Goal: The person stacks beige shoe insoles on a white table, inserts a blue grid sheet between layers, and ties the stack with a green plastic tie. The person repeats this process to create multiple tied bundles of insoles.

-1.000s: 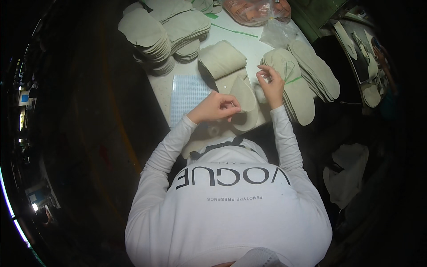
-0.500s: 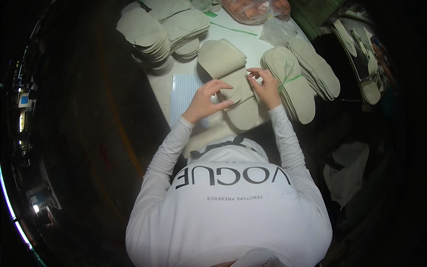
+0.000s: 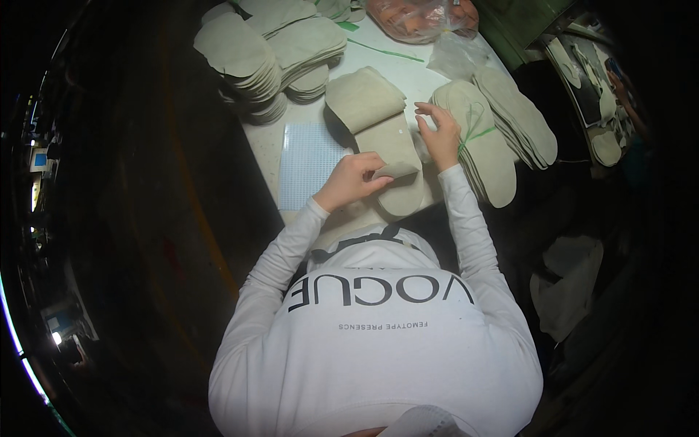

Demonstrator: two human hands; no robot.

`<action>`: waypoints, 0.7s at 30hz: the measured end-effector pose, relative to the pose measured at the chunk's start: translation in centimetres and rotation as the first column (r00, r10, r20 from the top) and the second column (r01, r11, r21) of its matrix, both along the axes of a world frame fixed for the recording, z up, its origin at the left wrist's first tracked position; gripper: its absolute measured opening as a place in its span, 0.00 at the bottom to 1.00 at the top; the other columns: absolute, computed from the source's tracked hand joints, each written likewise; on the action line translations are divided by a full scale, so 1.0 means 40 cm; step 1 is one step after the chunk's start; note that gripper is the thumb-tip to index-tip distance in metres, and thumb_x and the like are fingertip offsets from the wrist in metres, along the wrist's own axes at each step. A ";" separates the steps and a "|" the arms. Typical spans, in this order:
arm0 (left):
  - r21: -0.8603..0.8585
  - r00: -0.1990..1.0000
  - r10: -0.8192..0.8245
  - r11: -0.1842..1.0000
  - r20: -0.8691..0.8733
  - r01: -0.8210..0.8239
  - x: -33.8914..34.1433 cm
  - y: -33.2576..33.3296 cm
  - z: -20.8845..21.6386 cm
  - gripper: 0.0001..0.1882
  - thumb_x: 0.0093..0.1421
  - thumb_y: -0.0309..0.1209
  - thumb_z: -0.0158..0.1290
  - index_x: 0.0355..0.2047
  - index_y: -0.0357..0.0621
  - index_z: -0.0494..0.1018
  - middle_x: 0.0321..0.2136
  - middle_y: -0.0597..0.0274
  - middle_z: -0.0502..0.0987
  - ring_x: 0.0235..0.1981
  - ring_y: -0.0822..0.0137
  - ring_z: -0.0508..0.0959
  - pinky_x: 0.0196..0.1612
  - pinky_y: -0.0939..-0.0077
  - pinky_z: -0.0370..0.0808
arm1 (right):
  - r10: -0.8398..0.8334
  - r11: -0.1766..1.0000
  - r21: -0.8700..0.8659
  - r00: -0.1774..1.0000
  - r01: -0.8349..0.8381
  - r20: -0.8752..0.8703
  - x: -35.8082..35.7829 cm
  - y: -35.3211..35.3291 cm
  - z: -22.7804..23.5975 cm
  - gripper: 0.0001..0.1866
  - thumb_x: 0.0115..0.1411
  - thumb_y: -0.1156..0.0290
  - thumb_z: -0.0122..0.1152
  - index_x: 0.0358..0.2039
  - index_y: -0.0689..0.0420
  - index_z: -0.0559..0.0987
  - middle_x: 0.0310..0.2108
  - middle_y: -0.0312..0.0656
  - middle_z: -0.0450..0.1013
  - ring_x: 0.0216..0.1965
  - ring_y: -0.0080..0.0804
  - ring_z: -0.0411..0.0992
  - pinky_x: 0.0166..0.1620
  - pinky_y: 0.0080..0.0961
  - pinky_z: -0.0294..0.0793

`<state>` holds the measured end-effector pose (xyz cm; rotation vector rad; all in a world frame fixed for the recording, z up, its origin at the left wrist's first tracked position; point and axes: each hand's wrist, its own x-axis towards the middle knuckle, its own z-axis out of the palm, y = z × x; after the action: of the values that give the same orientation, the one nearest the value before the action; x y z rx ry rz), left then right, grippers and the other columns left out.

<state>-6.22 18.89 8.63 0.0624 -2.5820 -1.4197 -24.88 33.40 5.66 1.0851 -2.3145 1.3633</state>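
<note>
In front of me lie beige insole-shaped pieces, overlapping along the near part of the table. My left hand (image 3: 355, 182) is closed, thumb and fingers pinching the near end of the middle insole piece (image 3: 389, 142), which curls up there. A tiny white mark (image 3: 400, 132) shows on that piece. Beyond it, a folded-back insole flap (image 3: 364, 98) arches over. Nearest me, another insole piece (image 3: 402, 198) lies partly under my left fingers. My right hand (image 3: 440, 137) hovers at the right edge of the pieces, thumb and forefinger apart, with nothing visible between them.
A sheet with a fine blue-white grid (image 3: 309, 167) lies left of the pieces. Tall insole stacks (image 3: 240, 51) stand at the far left. To the right are a stack tied with green string (image 3: 477, 142) and another stack (image 3: 517, 113). A clear bag of orange items (image 3: 422, 18) sits at the back.
My left hand has moved nearer me and now pinches the curled end of the insole piece. My right hand has drawn slightly away from the pieces, its fingers more spread.
</note>
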 end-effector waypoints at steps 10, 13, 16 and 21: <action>0.000 0.913 0.177 0.982 -0.368 -0.190 0.063 0.094 0.020 0.06 0.52 0.23 0.61 0.32 0.44 0.79 0.35 0.60 0.79 0.29 0.70 0.79 0.33 0.78 0.74 | 0.390 0.917 -0.037 0.872 -0.398 0.297 0.175 0.069 0.021 0.21 0.50 0.85 0.60 0.46 0.56 0.76 0.42 0.44 0.69 0.33 0.35 0.77 0.38 0.28 0.77; -0.191 0.958 -0.265 0.952 -0.113 0.241 0.139 0.205 -0.053 0.05 0.53 0.35 0.61 0.29 0.50 0.79 0.28 0.66 0.78 0.26 0.65 0.78 0.31 0.70 0.73 | 0.394 0.902 0.135 0.909 -0.410 0.135 0.230 0.097 0.001 0.23 0.50 0.85 0.60 0.48 0.56 0.74 0.41 0.45 0.69 0.33 0.41 0.77 0.37 0.33 0.77; -0.275 0.948 -0.284 0.932 -0.146 0.237 0.189 0.296 -0.097 0.05 0.52 0.36 0.60 0.27 0.51 0.79 0.21 0.66 0.73 0.24 0.60 0.77 0.30 0.66 0.73 | 0.345 0.925 0.162 0.938 -0.343 0.012 0.268 0.143 -0.012 0.23 0.50 0.85 0.61 0.48 0.56 0.73 0.40 0.45 0.69 0.33 0.42 0.76 0.37 0.35 0.76; -0.098 0.951 -0.309 0.947 -0.027 0.305 0.247 0.368 -0.077 0.05 0.54 0.32 0.59 0.31 0.48 0.80 0.28 0.65 0.80 0.26 0.63 0.79 0.30 0.72 0.74 | 0.253 0.967 -0.090 0.946 -0.240 0.201 0.291 0.258 0.020 0.18 0.50 0.85 0.61 0.43 0.60 0.76 0.38 0.44 0.71 0.34 0.34 0.78 0.38 0.28 0.77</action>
<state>3.65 33.63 5.54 -0.3968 -2.7071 -1.3723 -13.25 43.74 6.46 1.3039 -2.3188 1.7096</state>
